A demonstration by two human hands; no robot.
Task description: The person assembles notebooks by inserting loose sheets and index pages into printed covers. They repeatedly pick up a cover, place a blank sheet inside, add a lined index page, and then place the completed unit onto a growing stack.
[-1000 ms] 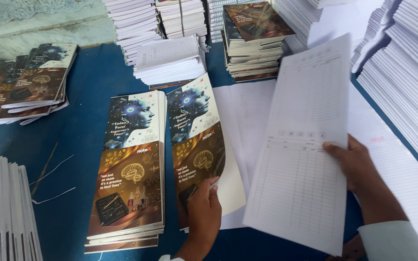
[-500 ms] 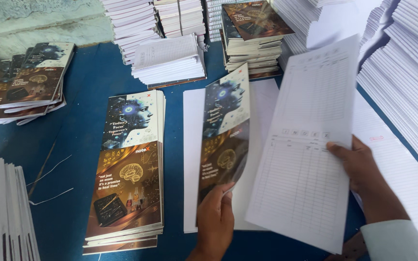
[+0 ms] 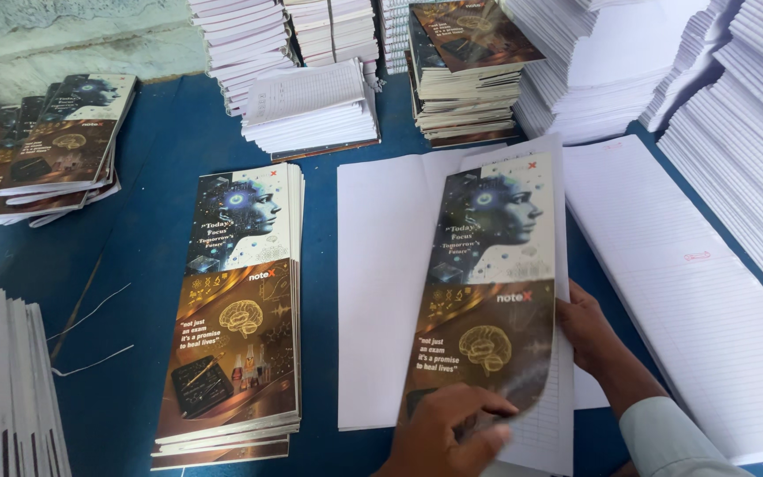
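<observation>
Left hand (image 3: 448,433) at 6 o'clock, fingers (image 3: 479,408) curling over the bottom edge of a printed cover (image 3: 487,283) and gripping it. Right hand (image 3: 586,329) at about 4 o'clock, fingers tucked behind the cover's right edge, holding the ruled sheet (image 3: 547,415) backing it; only the knuckles and a pale sleeve (image 3: 677,437) showing.

Cover standing tilted, its long side running from 6 toward 12 o'clock, lying against the ruled sheet and rising above a blank white sheet (image 3: 381,291) spread flat on the blue surface (image 3: 134,265).

Just left of the white sheet, at 9 o'clock, sitting flat: a stack of identical covers (image 3: 236,309). At 3 o'clock, lying beside the hands: a long pile of lined paper (image 3: 691,283). At 12 o'clock, rising: a bundle of finished notebooks (image 3: 465,75) with a dark cover on top, and at 11 o'clock a small white pad pile (image 3: 309,106). Tall white paper stacks (image 3: 744,97) filling 1 to 2 o'clock. More covers fanned out (image 3: 41,146) at 10 o'clock; paper edges (image 3: 2,389) at 8 o'clock, with loose threads (image 3: 90,340) nearby.
</observation>
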